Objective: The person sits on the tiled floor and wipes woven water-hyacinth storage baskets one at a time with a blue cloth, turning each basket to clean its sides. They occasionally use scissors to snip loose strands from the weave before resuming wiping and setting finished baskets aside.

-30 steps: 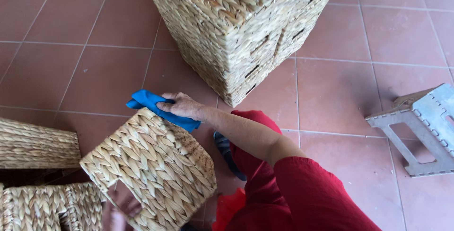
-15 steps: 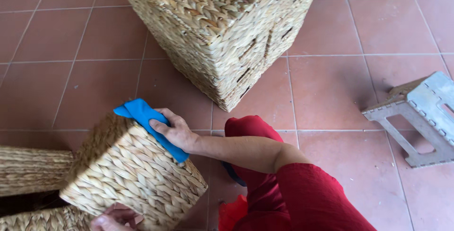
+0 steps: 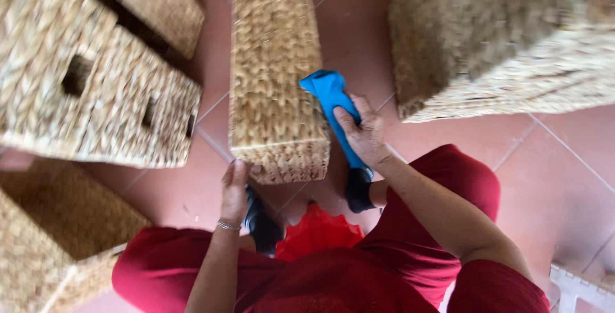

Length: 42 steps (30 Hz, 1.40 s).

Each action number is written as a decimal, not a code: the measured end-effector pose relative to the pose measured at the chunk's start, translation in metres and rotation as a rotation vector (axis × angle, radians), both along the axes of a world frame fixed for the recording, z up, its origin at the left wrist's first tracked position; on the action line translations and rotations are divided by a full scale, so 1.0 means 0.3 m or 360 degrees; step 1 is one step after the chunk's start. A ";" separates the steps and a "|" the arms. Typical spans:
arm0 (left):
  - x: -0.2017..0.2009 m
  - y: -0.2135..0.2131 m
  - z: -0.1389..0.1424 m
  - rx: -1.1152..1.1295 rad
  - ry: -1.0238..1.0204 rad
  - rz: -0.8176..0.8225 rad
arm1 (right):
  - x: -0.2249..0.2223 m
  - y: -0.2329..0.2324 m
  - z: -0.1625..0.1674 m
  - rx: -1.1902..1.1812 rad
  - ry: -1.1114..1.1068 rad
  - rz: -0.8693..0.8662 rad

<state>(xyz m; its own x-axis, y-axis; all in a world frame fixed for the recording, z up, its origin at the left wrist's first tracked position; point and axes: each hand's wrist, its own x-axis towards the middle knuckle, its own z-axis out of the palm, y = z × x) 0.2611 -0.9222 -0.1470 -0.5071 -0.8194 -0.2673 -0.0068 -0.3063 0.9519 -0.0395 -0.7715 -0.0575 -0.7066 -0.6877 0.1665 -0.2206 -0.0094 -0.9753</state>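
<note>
Terracotta tile floor (image 3: pixel 564 178), pale grout lines, woven baskets on all sides. Seated, red trousers, dark sandals either side of a red stool edge.

Woven rectangular basket (image 3: pixel 275 82) now stood between the feet, long side facing up; half a second ago tilted on a corner, further left. Re-set, so a fresh face turned to the cloth.

Right hand (image 3: pixel 364 135) pressed flat against basket's right side, fingers closed over a blue cloth (image 3: pixel 330 98); cloth pinned between palm and weave. Wiping contact, judging by the press.

Left hand (image 3: pixel 234 188) cupped at near lower corner, thumb and fingers gripping the rim, steadying. Thin bracelet at wrist.

Stacked handle-slot baskets (image 3: pixel 96 89) upper left, just beside. Large basket stack (image 3: pixel 506 37) upper right, apart. White plastic step stool (image 3: pixel 580 287) at lower right edge.
</note>
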 end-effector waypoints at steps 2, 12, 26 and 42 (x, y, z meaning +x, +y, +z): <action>0.000 0.059 -0.041 -0.0054 -0.0080 0.0128 | 0.023 -0.001 0.045 0.0070 0.0761 0.0061; 0.120 0.038 -0.043 -0.0359 -0.0613 0.0126 | 0.144 -0.069 -0.006 0.0433 0.1820 0.0769; -0.116 -0.039 0.023 -0.0387 -0.0599 0.0229 | -0.183 -0.516 -0.071 0.1063 0.2142 0.0826; -0.110 -0.078 -0.018 0.0215 -0.0399 0.0102 | 0.161 -0.200 -0.038 0.0208 0.2120 0.1507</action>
<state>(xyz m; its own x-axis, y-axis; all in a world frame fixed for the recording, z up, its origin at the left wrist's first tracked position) 0.2282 -0.9455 -0.1525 -0.3595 -0.7962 -0.4867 -0.2133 -0.4376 0.8735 0.0089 -0.8315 -0.0689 0.5357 -0.8236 0.1862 -0.8200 -0.5601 -0.1182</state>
